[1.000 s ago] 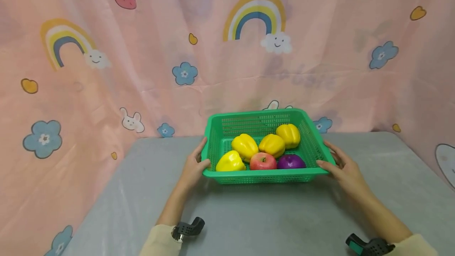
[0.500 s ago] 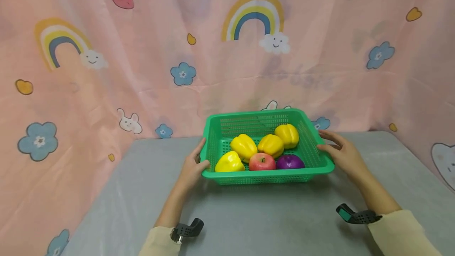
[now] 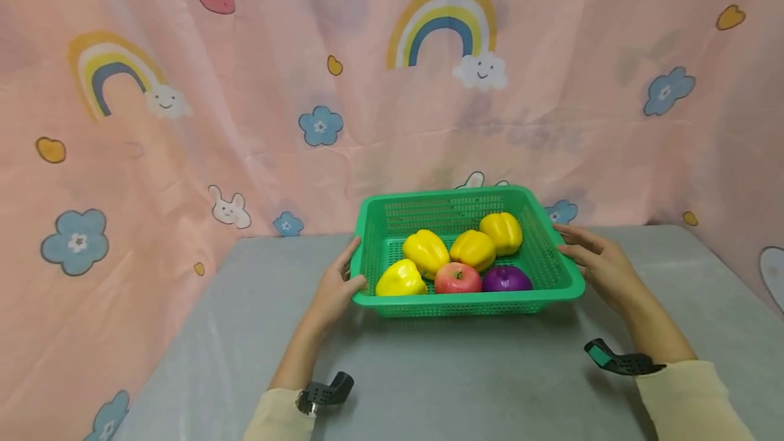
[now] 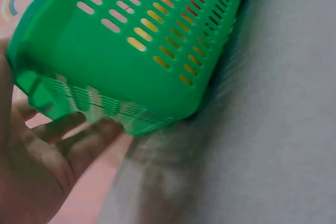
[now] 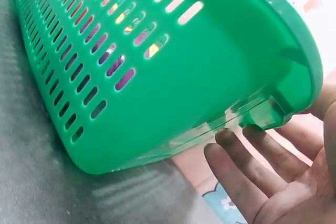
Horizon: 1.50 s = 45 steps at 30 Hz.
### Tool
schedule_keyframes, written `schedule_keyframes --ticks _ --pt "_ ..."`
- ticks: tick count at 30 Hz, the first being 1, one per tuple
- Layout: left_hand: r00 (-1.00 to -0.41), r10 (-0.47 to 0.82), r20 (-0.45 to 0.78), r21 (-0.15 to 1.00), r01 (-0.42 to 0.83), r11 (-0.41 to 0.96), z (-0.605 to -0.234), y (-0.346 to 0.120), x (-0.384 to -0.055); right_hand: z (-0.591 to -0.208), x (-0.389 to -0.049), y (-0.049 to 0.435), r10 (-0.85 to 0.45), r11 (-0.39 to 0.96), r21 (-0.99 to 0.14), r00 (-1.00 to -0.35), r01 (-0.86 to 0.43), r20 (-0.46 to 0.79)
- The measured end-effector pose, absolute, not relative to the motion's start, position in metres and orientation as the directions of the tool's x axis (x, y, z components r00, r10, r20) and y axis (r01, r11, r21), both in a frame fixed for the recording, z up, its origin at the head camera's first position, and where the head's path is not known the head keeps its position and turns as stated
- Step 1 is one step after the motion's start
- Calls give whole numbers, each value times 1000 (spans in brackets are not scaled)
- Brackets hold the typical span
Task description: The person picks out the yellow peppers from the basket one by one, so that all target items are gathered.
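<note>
A green plastic basket (image 3: 465, 301) with slotted walls stands on the grey table. Inside lie several yellow bell peppers (image 3: 401, 279), a red apple (image 3: 458, 280) and a glossy purple round vegetable (image 3: 507, 279). My left hand (image 3: 331, 293) grips the basket's left side, thumb over the rim and fingers beneath; in the left wrist view the fingers (image 4: 86, 148) reach along the outer end wall. The right side is held by my right hand (image 3: 603, 272), its thumb on the rim. In the right wrist view its fingers (image 5: 270, 156) extend under the rim beside the wall.
The grey tabletop (image 3: 441, 380) spreads in front of the basket and to both sides. Behind its far edge hangs a pink curtain (image 3: 257, 101) printed with rainbows, flowers and rabbits. Each forearm wears a black wrist strap (image 3: 327, 392).
My right hand has shifted its hold farther back along the basket's right rim, away from the front corner. The left hand and basket stay nearly in place; the view sways slightly.
</note>
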<state>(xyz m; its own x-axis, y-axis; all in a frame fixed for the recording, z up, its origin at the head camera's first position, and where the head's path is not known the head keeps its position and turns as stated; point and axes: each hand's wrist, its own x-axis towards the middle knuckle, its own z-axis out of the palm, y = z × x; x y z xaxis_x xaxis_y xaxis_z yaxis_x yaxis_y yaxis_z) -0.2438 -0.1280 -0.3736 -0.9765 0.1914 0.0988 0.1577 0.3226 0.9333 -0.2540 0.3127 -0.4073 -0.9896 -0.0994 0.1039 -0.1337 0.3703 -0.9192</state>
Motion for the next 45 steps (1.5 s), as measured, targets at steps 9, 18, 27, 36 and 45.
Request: schedule_keyframes --ticks 9,18,27,36,45 --pt "-937 218 272 768 347 538 -371 -135 -267 -404 -256 319 -212 322 -934 -973 -154 88" --pt "-942 309 129 618 320 719 -325 -96 -270 -405 -260 325 -228 265 -955 -971 -136 75" --pt "-880 474 -47 450 404 796 -334 -70 -283 -406 -260 324 -200 277 -952 -977 -129 74" --pt "-855 511 -82 368 451 813 -347 -59 -287 -407 -260 319 -178 317 -941 -982 -119 64" --pt "-875 475 -92 313 428 848 -351 -57 -288 -406 -259 319 -176 305 -945 -982 -120 68"
